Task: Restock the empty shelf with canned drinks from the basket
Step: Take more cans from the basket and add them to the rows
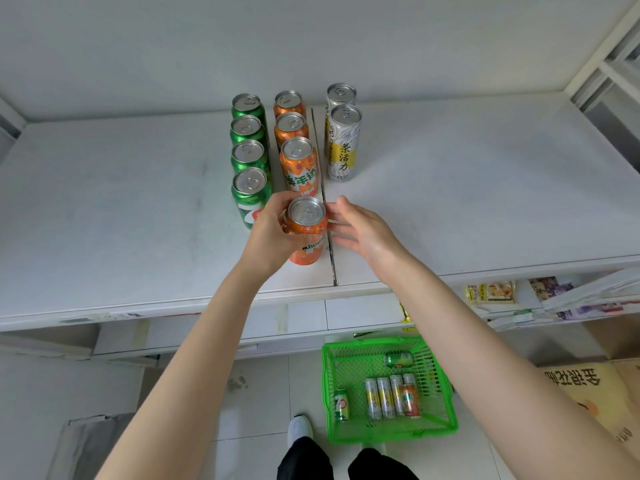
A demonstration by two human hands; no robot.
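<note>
My left hand [268,230] grips an orange can [306,225] standing upright at the front of the orange row on the white shelf [121,209]. My right hand [360,230] is open beside the can, its fingertips at the can's right side. Behind it stand three more orange cans [298,166]. A row of several green cans [250,188] is on the left, and two tall silver and yellow cans [343,143] on the right. Below on the floor, the green basket [440,407] holds several cans [388,396].
A seam [329,244] runs front to back through the shelf just right of the orange row. Lower shelves at right hold packaged goods [490,292]. A cardboard box [585,393] sits at lower right. My shoe [299,429] is beside the basket.
</note>
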